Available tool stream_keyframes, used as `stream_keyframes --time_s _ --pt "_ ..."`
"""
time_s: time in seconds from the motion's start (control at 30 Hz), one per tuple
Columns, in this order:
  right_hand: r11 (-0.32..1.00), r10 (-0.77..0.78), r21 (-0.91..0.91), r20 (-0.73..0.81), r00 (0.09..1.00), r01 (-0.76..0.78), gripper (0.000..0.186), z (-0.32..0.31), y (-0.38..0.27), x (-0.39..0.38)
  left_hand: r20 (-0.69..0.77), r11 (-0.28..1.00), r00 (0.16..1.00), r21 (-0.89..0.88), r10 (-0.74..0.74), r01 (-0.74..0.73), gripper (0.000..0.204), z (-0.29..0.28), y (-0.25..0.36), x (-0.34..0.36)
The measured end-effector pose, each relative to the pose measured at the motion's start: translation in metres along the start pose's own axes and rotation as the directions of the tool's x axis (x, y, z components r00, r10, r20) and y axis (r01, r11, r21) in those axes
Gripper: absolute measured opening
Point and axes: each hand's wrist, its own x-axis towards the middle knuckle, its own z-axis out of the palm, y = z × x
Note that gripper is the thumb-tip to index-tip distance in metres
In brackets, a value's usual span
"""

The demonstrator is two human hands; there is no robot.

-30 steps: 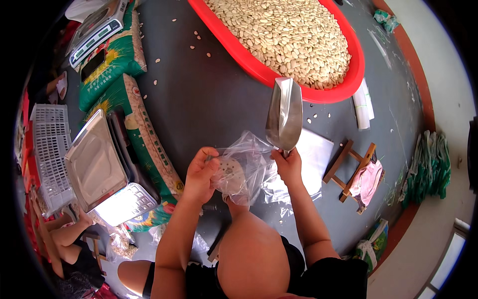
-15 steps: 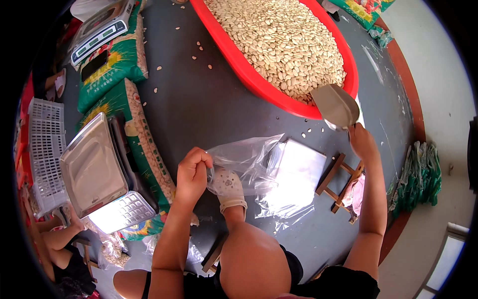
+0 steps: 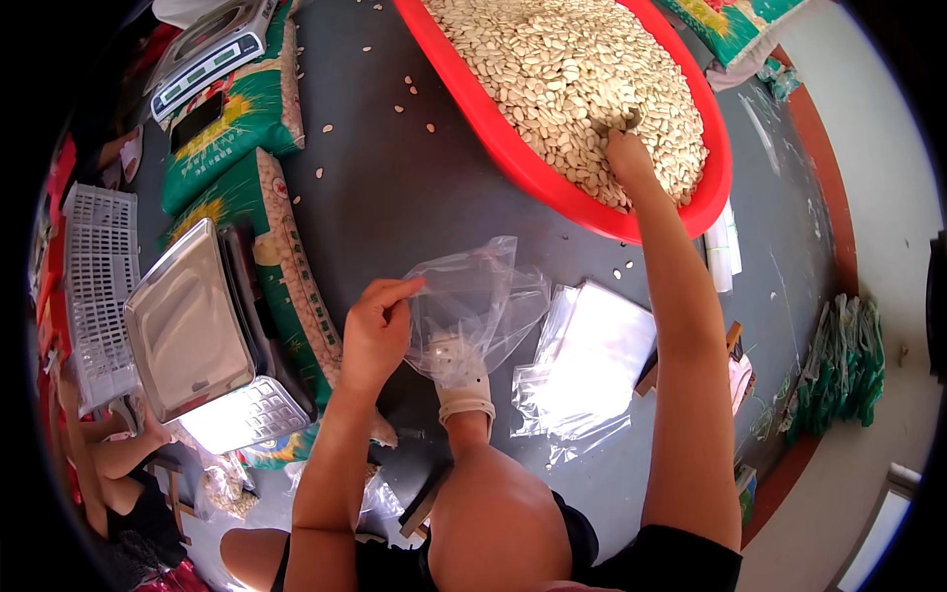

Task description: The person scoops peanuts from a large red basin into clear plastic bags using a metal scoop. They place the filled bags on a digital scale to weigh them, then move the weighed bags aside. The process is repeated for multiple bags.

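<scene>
One clear bag hung near the middle of your view, its edge pinched between the thumb and forefinger of your left hand, probably so the thin film could gape rather than cling shut. At one o'clock from it, your right hand was closed round a metal scoop, mostly buried in the pale beans; how each finger wrapped it, you could not tell. The red tub around them had high, sloping walls, which seemed to keep the heap in. At four o'clock from the bag, a flat stack of clear bags lay on the floor, seemingly for easy reach. At nine, a scale sat close to your left side; at ten, a green sack bore a second scale and a phone, perhaps to lift them off the floor.
</scene>
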Motion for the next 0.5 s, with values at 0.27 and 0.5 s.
stream_keyframes --time_s 0.27,0.5 --pt "0.934 0.206 0.339 -0.242 0.948 -0.117 0.051 -0.012 0.007 -0.026 -0.032 0.958 0.999 0.287 -0.004 0.013 0.039 0.014 0.007 0.015" --pt "0.942 0.133 0.333 -0.282 0.95 -0.033 0.041 -0.036 -0.001 -0.078 -0.052 0.838 0.999 0.546 0.015 0.016 0.05 0.008 -0.005 0.02"
